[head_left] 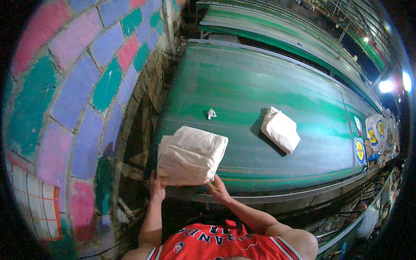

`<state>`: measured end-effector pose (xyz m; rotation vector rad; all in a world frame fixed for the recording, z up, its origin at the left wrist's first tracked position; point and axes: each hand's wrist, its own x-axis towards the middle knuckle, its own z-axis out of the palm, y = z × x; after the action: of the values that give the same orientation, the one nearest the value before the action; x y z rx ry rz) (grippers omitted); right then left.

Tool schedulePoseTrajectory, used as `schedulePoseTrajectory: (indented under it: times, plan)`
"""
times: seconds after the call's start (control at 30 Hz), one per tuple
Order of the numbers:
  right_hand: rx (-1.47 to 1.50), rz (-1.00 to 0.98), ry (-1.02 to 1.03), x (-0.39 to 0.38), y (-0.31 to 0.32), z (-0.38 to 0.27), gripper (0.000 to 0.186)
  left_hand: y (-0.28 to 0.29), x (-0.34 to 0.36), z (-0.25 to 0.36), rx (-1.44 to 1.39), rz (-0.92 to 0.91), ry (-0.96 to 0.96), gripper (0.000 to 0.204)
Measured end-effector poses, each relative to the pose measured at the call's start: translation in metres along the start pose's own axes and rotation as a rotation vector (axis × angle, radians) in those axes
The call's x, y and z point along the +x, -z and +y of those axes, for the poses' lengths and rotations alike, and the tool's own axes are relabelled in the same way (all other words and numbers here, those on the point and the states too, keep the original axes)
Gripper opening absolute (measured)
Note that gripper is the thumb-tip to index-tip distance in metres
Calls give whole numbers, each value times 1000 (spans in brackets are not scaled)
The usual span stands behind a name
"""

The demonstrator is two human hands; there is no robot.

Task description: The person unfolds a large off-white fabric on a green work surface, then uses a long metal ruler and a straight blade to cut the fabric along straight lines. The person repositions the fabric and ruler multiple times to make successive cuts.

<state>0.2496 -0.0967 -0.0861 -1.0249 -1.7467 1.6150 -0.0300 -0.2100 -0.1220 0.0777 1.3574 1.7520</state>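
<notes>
A thick stack of folded cream cloth [193,154] is at the near left corner of the green table [242,86]. My left hand [157,186] grips its near left corner, and my right hand [218,189] holds its near right corner. The fingers of both hands are partly hidden under the cloth. A smaller folded bundle of cream cloth [280,131] lies on the table to the right, apart from my hands. Just beyond the stack sits a small white scrap [211,114].
A painted brick wall [86,86] in pink, purple and green runs along the left, with a calendar [37,199] on it. More long green tables [277,30] stand behind. Bags with yellow-blue round emblems [377,132] are at the far right end, near a rail [346,238].
</notes>
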Motion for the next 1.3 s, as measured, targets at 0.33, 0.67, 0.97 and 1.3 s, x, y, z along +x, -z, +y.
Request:
schedulePoseTrajectory:
  times: [0.33, 0.67, 0.97, 1.3]
  plan:
    - [-13, -242, 99, -44, 74, -28, 40, -67, -51, -9, 748, 364, -646, 53]
    - [223, 209, -182, -184, 267, 22, 33, -297, -190, -121, 1040, -251, -1207, 36]
    - [285, 520, -196, -274, 376, 54, 27, -441, -161, -294, 1304, -664, -957, 40]
    - [448, 755, -267, -337, 425, 61, 27, -591, -114, -323, 1688, -322, -660, 103]
